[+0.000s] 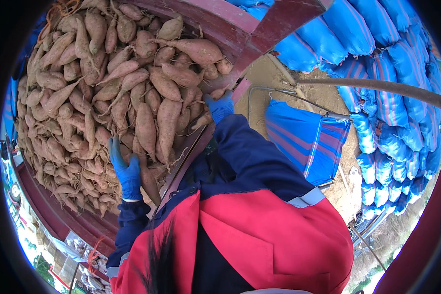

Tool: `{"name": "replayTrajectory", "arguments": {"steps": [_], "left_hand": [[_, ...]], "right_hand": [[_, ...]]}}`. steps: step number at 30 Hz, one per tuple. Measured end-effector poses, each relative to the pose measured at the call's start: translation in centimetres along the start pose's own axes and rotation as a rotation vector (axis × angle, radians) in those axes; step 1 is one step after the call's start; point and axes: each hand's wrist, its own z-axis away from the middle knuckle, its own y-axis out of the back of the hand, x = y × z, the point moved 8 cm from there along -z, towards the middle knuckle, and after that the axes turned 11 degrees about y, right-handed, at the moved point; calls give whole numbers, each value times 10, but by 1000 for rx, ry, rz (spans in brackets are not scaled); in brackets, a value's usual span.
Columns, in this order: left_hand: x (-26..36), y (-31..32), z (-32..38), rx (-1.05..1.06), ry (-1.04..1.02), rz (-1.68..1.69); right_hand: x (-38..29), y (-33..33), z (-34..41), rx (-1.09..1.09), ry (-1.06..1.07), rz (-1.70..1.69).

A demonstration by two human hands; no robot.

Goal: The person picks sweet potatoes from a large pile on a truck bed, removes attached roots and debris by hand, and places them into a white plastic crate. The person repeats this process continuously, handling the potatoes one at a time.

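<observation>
A large heap of soil-dusted sweet potatoes [145, 125] fills the left half of the view, behind a red metal edge. My left hand [126, 167], in a blue glove, lies on the heap's near side with fingers and thumb apart, touching the roots around it. A long sweet potato [149, 183] lies just right of its thumb. At the heap's right edge is my right hand [220, 106], also gloved in blue, at a small reddish sweet potato [218, 92]. Its fingertips are partly hidden, so its hold is unclear.
Right of me, a blue striped woven bag [305, 136] hangs on a metal frame [250, 99]. Filled blue sacks [393, 92] are stacked at the far right. A curved metal bar [375, 85] crosses in front of them. A red metal beam [239, 33] borders the heap's far side.
</observation>
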Motion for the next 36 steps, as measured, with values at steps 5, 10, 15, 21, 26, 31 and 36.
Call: {"name": "replayTrajectory", "arguments": {"steps": [5, 10, 15, 21, 26, 31, 36], "left_hand": [[-44, 60, -58, -93, 45, 147], [-51, 227, -97, 616, 49, -203], [-18, 174, -23, 409, -2, -66], [70, 10, -12, -150, 27, -29], [43, -50, -52, -386, 131, -375], [9, 12, -112, -299, 38, 335], [-41, 214, -139, 454, 99, 174]], "right_hand": [[-14, 0, -25, -228, 233, 19], [-86, 28, 53, -610, 187, -697], [-253, 17, 101, -706, 480, -1130], [-239, 3, 36, -139, 942, 694], [-269, -26, 26, -469, 694, 455], [-353, -30, 93, -872, 782, -955], [-167, -5, 126, -704, -51, -422]]}}
